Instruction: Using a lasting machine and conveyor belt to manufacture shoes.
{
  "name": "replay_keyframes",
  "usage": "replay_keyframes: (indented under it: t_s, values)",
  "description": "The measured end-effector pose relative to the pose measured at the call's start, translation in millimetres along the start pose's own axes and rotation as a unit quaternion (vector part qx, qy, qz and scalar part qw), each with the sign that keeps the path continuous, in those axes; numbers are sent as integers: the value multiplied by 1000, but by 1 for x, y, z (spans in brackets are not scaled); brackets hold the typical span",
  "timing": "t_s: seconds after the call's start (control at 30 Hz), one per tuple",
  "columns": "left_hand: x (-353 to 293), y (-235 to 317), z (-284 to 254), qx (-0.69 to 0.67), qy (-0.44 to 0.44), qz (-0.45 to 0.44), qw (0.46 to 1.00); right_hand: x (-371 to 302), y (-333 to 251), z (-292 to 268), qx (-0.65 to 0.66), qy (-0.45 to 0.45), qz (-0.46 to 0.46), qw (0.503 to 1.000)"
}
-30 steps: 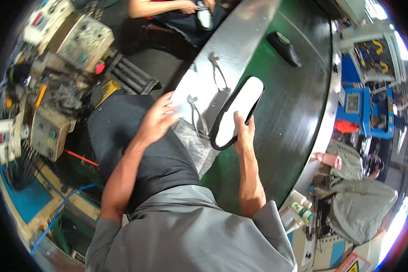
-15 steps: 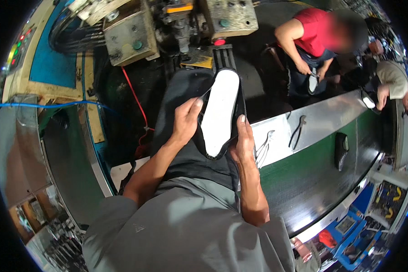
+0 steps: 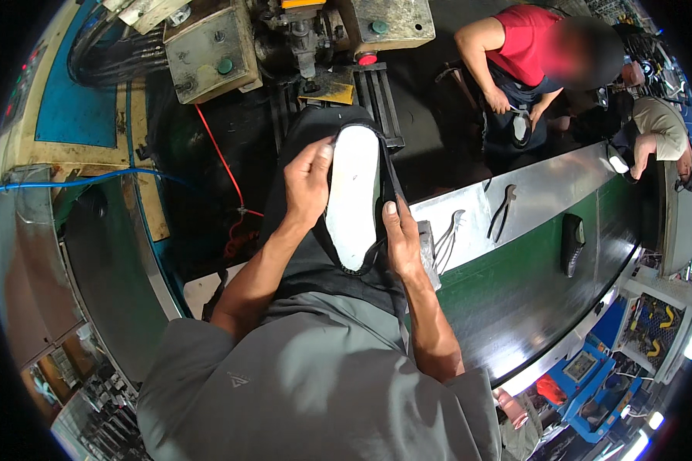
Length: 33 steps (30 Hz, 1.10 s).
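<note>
A black shoe upper with a long white insole [image 3: 354,196] facing up lies over my lap, its dark edge [image 3: 344,265] wrapping the heel end nearest me. Along its left side, close to the far end, my left hand [image 3: 307,180] pinches the upper's edge between thumb and fingers. On the opposite side my right hand [image 3: 401,234] grips a flap of black material that stands away from the insole, thumb on top. Most fingers of the right hand are hidden beneath it.
Two pliers [image 3: 455,230] [image 3: 503,213] lie on the metal ledge at my right, near a grey block [image 3: 427,253]. A black shoe [image 3: 572,244] rests on the green conveyor belt [image 3: 507,307]. Ahead stands a machine with control boxes [image 3: 211,58]. A co-worker in red [image 3: 519,46] holds another shoe.
The shoe upper and my right hand have shifted slightly left. My left hand has moved a little up along the edge, and the flap on the right now stands farther from the insole.
</note>
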State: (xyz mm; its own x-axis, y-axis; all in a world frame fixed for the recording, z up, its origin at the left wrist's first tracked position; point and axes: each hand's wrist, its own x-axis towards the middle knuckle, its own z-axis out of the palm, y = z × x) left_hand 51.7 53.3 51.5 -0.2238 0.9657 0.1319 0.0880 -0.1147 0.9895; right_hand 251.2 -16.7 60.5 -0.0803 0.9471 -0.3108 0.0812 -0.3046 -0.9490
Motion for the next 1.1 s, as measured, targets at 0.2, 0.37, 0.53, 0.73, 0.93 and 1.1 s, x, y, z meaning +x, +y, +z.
replay_keyframes:
  t_s: [0.2, 0.37, 0.53, 0.73, 0.93, 1.1]
  values:
    - [18, 3, -2, -142, -97, -106, 979, -5, -6, -8, -55, 2, -7, 998]
    - [38, 23, 4, 7, -168, -4, 986, -9, -17, -1, -82, -1, -27, 996]
    - [32, 36, -1, -14, -159, -17, 987, 29, -81, 19, -162, 55, -126, 977]
    - [38, 51, -18, 20, -245, -32, 969, 30, -78, 3, -51, -20, -117, 992]
    - [36, 69, -19, -13, -314, -41, 949, 35, -72, 6, -4, -30, -95, 995]
    - [33, 58, -18, -17, -245, -22, 969, 39, -72, 15, -47, -29, -98, 994]
